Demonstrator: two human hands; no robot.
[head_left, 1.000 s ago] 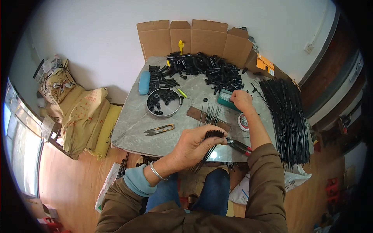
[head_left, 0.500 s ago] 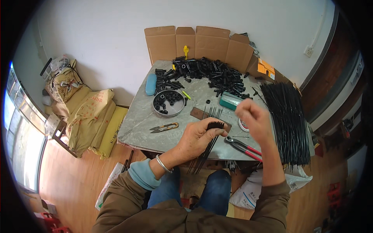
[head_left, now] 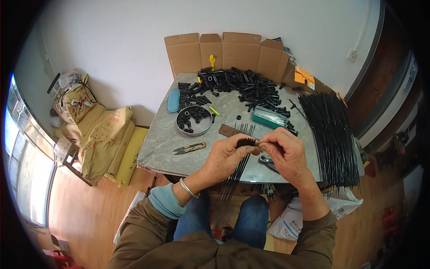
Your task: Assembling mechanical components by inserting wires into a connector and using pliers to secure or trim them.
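Left hand fingers clamp one bundle of thin black rods; right hand fingers pinch its top end. Bench: one snips, one round tin.

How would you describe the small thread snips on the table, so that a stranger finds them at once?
Start at the grey table, then find the round metal dish of black parts on its left half. Just nearer the person lie the thread snips, flat, beside the left hand. They alone have yellowish handles and pointed blades.
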